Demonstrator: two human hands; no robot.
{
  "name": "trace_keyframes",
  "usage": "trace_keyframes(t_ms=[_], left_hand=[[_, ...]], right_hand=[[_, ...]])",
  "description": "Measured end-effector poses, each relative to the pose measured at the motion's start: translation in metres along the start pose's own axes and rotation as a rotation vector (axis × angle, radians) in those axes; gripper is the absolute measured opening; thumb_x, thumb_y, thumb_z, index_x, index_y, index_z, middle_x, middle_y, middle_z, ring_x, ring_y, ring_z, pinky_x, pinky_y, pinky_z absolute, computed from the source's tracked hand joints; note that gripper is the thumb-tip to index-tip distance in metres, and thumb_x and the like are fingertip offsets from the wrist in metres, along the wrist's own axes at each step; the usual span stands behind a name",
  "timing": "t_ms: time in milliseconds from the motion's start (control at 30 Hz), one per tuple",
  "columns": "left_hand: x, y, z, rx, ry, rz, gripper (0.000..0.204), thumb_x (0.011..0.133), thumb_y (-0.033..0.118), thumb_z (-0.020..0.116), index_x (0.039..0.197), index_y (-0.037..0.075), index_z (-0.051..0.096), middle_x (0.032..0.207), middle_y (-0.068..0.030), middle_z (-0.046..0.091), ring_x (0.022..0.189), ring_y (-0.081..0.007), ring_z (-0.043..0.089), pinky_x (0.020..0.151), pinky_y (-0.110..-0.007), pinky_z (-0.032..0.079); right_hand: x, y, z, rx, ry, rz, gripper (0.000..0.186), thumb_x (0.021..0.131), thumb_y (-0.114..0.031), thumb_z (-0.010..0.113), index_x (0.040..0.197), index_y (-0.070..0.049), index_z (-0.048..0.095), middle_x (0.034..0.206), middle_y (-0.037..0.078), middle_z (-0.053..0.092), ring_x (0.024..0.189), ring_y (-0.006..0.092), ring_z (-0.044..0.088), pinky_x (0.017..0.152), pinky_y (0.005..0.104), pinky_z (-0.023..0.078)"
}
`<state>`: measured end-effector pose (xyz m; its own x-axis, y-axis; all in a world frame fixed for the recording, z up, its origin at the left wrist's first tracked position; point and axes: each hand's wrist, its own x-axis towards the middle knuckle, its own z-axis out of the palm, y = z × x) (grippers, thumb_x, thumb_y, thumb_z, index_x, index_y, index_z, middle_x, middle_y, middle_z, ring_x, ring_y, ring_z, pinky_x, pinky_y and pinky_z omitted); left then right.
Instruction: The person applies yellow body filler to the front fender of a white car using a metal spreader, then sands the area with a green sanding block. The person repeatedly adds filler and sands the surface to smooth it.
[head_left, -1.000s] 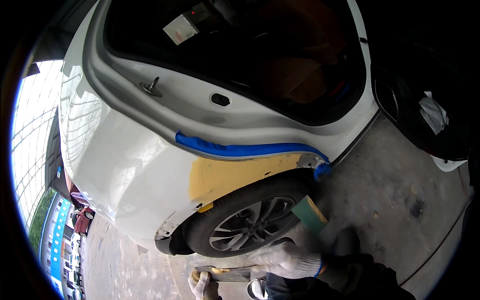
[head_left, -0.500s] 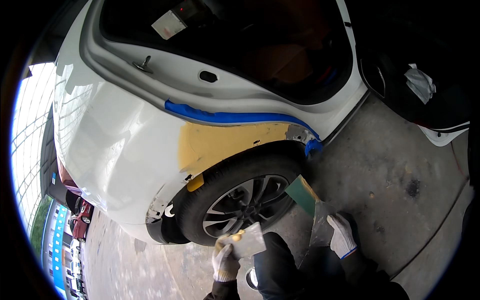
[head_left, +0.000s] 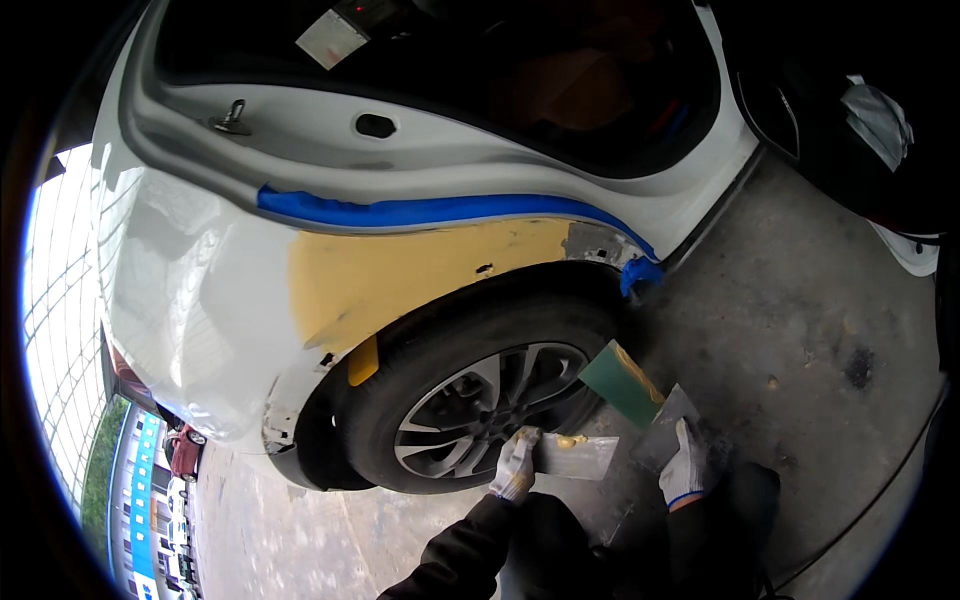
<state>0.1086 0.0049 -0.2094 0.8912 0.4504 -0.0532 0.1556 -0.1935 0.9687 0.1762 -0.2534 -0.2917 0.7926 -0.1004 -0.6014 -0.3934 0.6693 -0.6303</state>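
Note:
My left hand, in a white knit glove, grips a flat grey putty spreader with a dab of yellow putty on it. To its right, my gloved right hand is closed on a grey metal scraper blade. Against the blade's far edge is a green flat sheet with yellow putty along one side; I cannot tell whether it is held too. Beyond my hands is a white car's rear fender, its wheel arch coated in smooth yellow filler.
Blue masking tape edges the door opening above the filler. The wheel stands close beyond my left hand. An open car door is at far right, and a dark hose crosses the concrete floor. Other cars show at far left.
My left hand has moved right and turned its spreader, bringing it nearer the right hand's blade. The right hand remains closed on its blade. The view has shifted a little.

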Motion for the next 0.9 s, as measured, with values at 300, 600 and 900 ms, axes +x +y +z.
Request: trace_keyframes(t_ms=[300,600,900], left_hand=[[0.061,-0.044,0.028,0.305,-0.121,-0.132,0.033,0.099,0.028,0.061,0.093,-0.004,0.069,0.086,-0.0037,0.070,0.079,-0.0118,0.058,0.077,-0.030,0.047],[0.087,-0.047,0.060,0.020,-0.209,-0.220,0.041,0.092,0.018,0.071,0.123,-0.007,0.061,0.116,-0.0110,0.068,0.101,-0.0139,0.062,0.090,-0.027,0.048],[0.118,-0.055,0.091,0.230,-0.223,-0.302,0.030,0.093,0.022,0.070,0.111,-0.003,0.068,0.094,-0.0016,0.070,0.080,-0.0076,0.058,0.073,-0.024,0.048]], right_hand=[[0.068,0.070,-0.038,0.328,0.075,0.128,0.049,0.094,-0.026,0.068,0.135,-0.003,0.053,0.130,0.006,0.057,0.115,0.0176,0.054,0.097,0.0313,0.044],[0.087,0.113,-0.057,0.275,0.299,0.119,0.042,0.092,-0.018,0.071,0.128,-0.001,0.057,0.125,0.008,0.061,0.111,0.0194,0.057,0.094,0.0329,0.046],[0.127,0.167,-0.065,0.135,0.404,0.147,0.031,0.092,-0.024,0.071,0.114,-0.003,0.065,0.102,0.005,0.066,0.093,0.0184,0.059,0.082,0.0354,0.047]])
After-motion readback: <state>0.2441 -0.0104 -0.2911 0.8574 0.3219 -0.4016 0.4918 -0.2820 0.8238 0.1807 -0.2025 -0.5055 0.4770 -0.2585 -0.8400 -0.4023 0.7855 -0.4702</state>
